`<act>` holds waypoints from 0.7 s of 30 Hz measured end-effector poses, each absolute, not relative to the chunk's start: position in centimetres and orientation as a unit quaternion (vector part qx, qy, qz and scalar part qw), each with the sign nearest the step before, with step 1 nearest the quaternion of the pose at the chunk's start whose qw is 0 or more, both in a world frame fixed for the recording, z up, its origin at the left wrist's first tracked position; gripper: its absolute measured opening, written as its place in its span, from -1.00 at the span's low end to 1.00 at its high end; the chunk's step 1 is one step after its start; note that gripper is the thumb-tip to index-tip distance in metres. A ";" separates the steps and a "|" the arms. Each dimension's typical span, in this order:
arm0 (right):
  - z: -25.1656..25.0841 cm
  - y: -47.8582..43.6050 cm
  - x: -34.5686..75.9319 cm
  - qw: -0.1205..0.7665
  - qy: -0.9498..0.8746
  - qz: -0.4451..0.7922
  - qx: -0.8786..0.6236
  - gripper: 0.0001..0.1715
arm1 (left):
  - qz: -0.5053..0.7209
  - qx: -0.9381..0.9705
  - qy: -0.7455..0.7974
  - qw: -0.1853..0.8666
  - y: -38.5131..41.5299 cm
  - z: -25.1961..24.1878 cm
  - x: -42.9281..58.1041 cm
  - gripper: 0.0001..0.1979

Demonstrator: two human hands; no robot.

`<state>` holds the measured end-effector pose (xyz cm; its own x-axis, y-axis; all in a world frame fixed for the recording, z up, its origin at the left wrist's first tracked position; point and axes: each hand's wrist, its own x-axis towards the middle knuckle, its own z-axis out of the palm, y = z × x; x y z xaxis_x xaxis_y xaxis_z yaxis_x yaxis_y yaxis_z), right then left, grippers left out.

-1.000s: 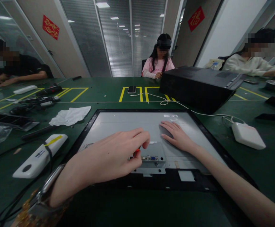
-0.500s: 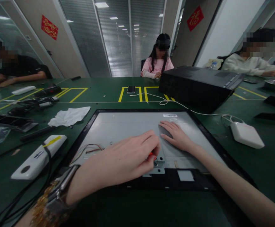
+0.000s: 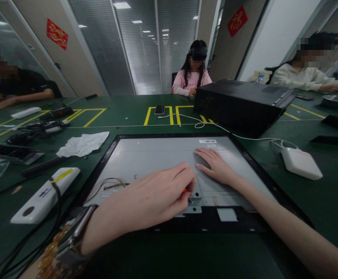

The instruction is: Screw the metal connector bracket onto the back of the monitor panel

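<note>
A flat display panel [image 3: 157,155] with a silvery metal back and black frame lies in front of me. My left hand [image 3: 169,190] is closed in a pinch around an orange-handled screwdriver [image 3: 188,191], mostly hidden by my fingers. Its lower end is over a small metal bracket [image 3: 197,202] with dark holes, near the panel's front edge. Flat on the metal back, right of the middle, rests my right hand [image 3: 215,166], fingers stretched out. Thin coloured wires [image 3: 107,180] lie on the panel beside my left forearm.
To the left are a white power strip [image 3: 45,195] with black cables and a crumpled tissue [image 3: 83,144]. A large black casing [image 3: 238,104] stands behind the panel. A white adapter [image 3: 301,162] with a cord is at right. A phone [image 3: 159,110] lies farther back. Other people sit around the table.
The whole view has shifted slightly. Both hands keep their places on the panel, and the left fingers stay pinched at the bracket.
</note>
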<state>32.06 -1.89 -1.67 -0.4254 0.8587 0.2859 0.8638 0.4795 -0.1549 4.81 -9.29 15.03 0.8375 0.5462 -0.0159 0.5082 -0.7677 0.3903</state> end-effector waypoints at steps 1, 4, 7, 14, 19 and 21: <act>-1.6 -1.9 32.0 0.164 -0.844 -0.008 -0.510 -0.42 | 0.050 0.942 0.282 0.177 -9.3 15.0 4.9 -0.93; -1.6 -1.9 32.1 0.163 -0.845 -0.006 -0.509 -0.41 | 0.049 0.951 0.293 0.089 -9.3 14.7 5.2 -0.92; -1.7 -1.9 32.1 0.166 -0.845 -0.002 -0.508 -0.41 | 0.038 0.951 0.305 -0.009 -9.3 14.2 5.7 -0.76; -1.8 -1.8 32.1 0.168 -0.844 -0.001 -0.510 -0.40 | 0.051 0.956 0.289 0.001 -9.6 14.0 6.0 -0.85; -1.7 -1.9 32.0 0.165 -0.844 -0.003 -0.511 -0.40 | 0.047 0.952 0.293 0.070 -9.9 14.7 5.7 -0.83; -1.6 -1.9 32.0 0.165 -0.844 -0.002 -0.511 -0.40 | 0.051 0.950 0.295 0.093 -9.9 15.1 5.6 -0.82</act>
<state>31.99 -1.91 -1.63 -0.4237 0.8611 0.2811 0.8626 0.4783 -0.1648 5.56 -9.89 15.06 0.8206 0.5701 0.0413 0.5513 -0.8085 0.2061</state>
